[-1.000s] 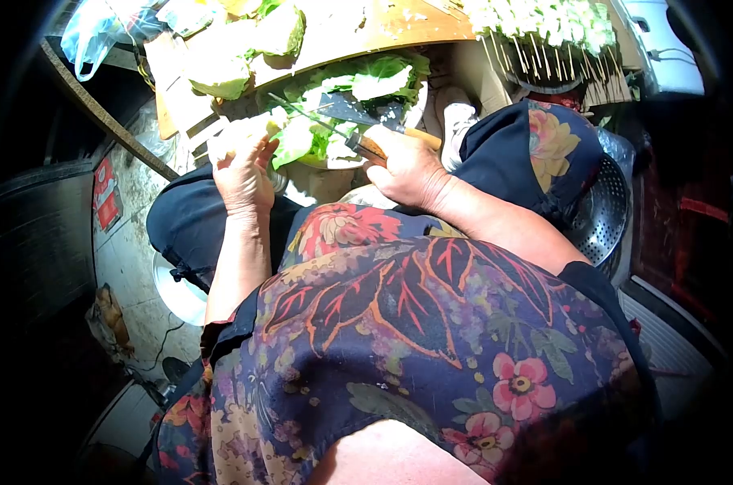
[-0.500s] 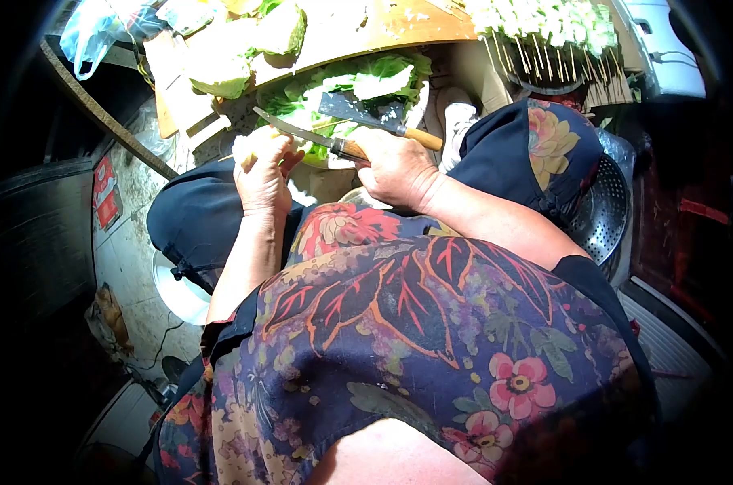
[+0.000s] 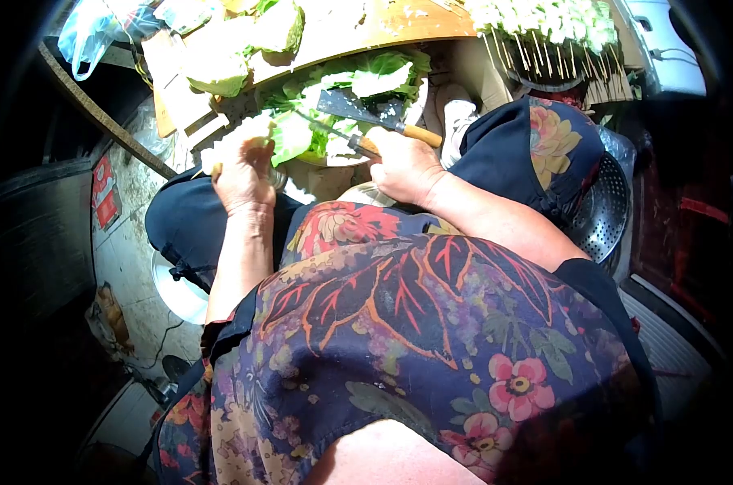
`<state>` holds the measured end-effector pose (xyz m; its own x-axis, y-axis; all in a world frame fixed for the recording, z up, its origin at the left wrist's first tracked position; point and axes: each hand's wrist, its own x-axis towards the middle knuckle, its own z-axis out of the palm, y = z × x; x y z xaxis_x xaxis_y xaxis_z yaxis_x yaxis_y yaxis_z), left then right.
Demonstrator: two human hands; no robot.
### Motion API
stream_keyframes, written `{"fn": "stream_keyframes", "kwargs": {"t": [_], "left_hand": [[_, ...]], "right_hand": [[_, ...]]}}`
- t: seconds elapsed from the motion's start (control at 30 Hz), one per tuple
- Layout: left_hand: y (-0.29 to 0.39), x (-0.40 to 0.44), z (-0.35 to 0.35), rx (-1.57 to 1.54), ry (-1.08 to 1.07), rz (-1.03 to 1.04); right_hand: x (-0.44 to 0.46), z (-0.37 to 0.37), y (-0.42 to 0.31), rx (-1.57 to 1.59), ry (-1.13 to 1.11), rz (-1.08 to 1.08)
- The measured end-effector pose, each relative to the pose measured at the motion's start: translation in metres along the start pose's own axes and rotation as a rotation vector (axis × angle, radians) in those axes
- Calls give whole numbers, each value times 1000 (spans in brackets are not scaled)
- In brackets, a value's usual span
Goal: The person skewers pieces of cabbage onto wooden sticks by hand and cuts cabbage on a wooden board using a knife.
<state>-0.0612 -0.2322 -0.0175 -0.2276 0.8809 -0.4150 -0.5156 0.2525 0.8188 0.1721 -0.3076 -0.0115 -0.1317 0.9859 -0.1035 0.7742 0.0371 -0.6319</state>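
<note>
My right hand (image 3: 408,167) is closed round the wooden handle of a narrow knife (image 3: 328,128), whose blade points up and left over the leaves. My left hand (image 3: 247,179) is closed on a pale cabbage piece (image 3: 257,127); its lower part is hidden by the fingers. Knife and piece are apart. Between my knees stands a basin (image 3: 421,99) with loose green cabbage leaves (image 3: 379,79). A cleaver (image 3: 358,106) with a wooden handle lies across the leaves, just beyond my right hand.
A wooden board (image 3: 358,32) at the back bears cabbage chunks (image 3: 279,31). Skewered cabbage pieces (image 3: 548,24) lie at the back right, sticks toward me. A metal colander (image 3: 601,206) stands by my right knee. A plastic bag (image 3: 92,40) is at the far left.
My left hand has moved left and slightly down, away from the blade, with the cabbage piece. My right hand has shifted slightly right with the knife.
</note>
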Motion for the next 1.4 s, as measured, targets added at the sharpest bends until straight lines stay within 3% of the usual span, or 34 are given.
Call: {"fn": "stream_keyframes", "kwargs": {"t": [0.2, 0.4, 0.67, 0.8, 1.0, 1.23, 1.4], "left_hand": [[2, -7, 7, 58, 62, -42], [-7, -16, 10, 174, -69, -105], [-6, -17, 9, 183, -76, -149], [0, 2, 0, 58, 48, -114], [2, -9, 9, 156, -24, -71], [-6, -11, 6, 112, -296, -216], [-9, -15, 11, 205, -320, -169]], "right_hand": [[-2, -5, -4, 62, 109, -44], [0, 10, -5, -16, 136, -162], [4, 10, -3, -14, 86, -138], [-1, 0, 3, 16, 54, -32], [1, -4, 0, 77, 78, -39], [2, -3, -6, 85, 58, -81], [2, -1, -7, 125, 58, -119]]}}
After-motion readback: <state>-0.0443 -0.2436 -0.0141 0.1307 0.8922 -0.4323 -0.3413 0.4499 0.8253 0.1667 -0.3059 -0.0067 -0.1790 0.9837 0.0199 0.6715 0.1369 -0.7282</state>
